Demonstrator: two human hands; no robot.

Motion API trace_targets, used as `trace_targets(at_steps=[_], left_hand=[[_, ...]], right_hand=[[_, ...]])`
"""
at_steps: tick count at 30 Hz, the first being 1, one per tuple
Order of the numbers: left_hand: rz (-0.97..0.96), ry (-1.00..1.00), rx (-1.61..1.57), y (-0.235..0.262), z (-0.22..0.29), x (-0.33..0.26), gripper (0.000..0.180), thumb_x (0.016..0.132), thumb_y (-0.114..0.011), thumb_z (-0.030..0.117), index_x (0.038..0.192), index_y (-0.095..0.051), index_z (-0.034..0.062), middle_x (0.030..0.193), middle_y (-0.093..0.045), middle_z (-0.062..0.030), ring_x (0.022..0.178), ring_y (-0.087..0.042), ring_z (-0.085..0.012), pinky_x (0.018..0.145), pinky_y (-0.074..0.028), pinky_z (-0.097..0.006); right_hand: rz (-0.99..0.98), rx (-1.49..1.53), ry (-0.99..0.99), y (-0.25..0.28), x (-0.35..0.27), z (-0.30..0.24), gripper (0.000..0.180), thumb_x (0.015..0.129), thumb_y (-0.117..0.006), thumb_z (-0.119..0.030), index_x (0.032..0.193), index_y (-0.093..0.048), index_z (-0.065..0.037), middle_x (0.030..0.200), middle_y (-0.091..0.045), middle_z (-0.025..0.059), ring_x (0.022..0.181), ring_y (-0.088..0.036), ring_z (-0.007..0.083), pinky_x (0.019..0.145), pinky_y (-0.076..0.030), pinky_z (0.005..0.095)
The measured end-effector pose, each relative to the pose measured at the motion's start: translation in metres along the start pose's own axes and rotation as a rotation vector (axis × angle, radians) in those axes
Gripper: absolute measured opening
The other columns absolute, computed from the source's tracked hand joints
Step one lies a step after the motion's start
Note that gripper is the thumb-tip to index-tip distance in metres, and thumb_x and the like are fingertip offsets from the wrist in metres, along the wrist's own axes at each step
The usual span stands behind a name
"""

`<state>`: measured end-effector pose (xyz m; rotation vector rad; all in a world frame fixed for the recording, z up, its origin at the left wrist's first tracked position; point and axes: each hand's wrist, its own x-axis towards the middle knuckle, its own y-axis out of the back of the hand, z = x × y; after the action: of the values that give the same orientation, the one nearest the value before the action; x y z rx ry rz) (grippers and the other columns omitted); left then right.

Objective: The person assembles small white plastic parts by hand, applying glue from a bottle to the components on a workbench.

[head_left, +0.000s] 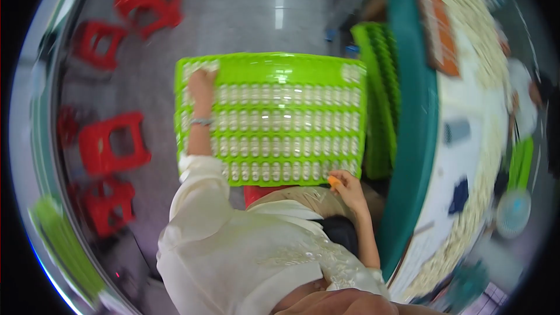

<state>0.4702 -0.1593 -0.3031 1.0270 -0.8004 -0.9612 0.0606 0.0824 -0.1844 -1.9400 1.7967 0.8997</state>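
A bright green tray (274, 76) lies in front of me, its slots holding several rows of small white rounded pieces (283, 121). In the farthest row, white pieces show only at the two ends, with bare green between them. My left hand (201, 88) reaches to the far left corner, its blurred fingers curled down among the white pieces there; what they hold is hidden. At the near right corner, my right hand (349, 189) is closed on a small orange piece (334, 182) whose kind is unclear.
Stacked green trays (378, 99) stand to the right, beside a teal-edged table (414, 128). Piles of pale pieces (487, 41) and an orange-brown board (438, 32) lie on that table. Several red stools (114, 143) stand on the floor at left. Another person (522, 96) is at the far right.
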Motion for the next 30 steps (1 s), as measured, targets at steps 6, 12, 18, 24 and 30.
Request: trace_targets(at_steps=[6, 12, 18, 24, 30], left_hand=[[0.212, -0.283, -0.271, 0.024, 0.023, -0.003, 0.023, 0.073, -0.069, 0.023, 0.073, -0.064, 0.0011, 0.064, -0.061, -0.0098, 0.054, -0.056, -0.0217, 0.052, -0.045, -0.036], [-0.299, -0.758, -1.098, 0.101, 0.328, -0.108, 0.021, 0.088, -0.052, 0.012, 0.105, -0.061, 0.004, 0.076, -0.063, -0.0058, 0.057, -0.054, -0.0062, 0.046, -0.043, -0.021], [-0.533, -1.759, -1.103, 0.206, 0.507, -0.334, 0.016, 0.085, -0.057, 0.019, 0.083, -0.061, 0.0037, 0.062, -0.057, -0.0081, 0.047, -0.049, -0.0175, 0.047, -0.039, -0.028], [-0.508, -2.198, -0.888, 0.191, 0.567, -0.468, 0.032, 0.075, -0.066, 0.036, 0.083, -0.06, 0.0052, 0.085, -0.056, -0.0116, 0.078, -0.057, -0.0301, 0.067, -0.047, -0.036], [-0.526, -1.727, -0.695, 0.118, 0.669, -0.478, 0.061, 0.078, -0.054, 0.052, 0.112, -0.054, 0.0011, 0.103, -0.055, -0.0256, 0.092, -0.053, -0.0388, 0.086, -0.041, -0.043]], right_hand=[[0.224, 0.111, 0.163, 0.02, -0.088, -0.008, 0.023, 0.081, -0.05, -0.001, 0.103, -0.056, -0.002, 0.081, -0.06, 0.0033, 0.063, -0.054, 0.0067, 0.055, -0.043, 0.0203], [0.648, 0.255, 0.228, 0.022, -0.223, 0.028, 0.023, 0.079, -0.048, 0.0, 0.101, -0.055, 0.0, 0.084, -0.061, 0.008, 0.062, -0.058, 0.0121, 0.057, -0.047, 0.0244], [1.168, 0.053, 0.254, 0.024, -0.352, 0.059, 0.022, 0.08, -0.06, -0.008, 0.101, -0.056, -0.001, 0.082, -0.059, 0.0066, 0.071, -0.057, 0.0128, 0.063, -0.046, 0.0251], [1.48, -0.128, 0.089, 0.096, -0.4, 0.105, 0.039, 0.076, -0.065, -0.012, 0.11, -0.049, -0.002, 0.099, -0.052, 0.0123, 0.086, -0.054, 0.0214, 0.071, -0.046, 0.0295], [1.323, -0.491, 0.131, 0.176, -0.377, 0.099, 0.057, 0.073, -0.068, -0.017, 0.12, -0.04, -0.001, 0.117, -0.04, 0.0179, 0.108, -0.041, 0.0328, 0.091, -0.036, 0.0376]])
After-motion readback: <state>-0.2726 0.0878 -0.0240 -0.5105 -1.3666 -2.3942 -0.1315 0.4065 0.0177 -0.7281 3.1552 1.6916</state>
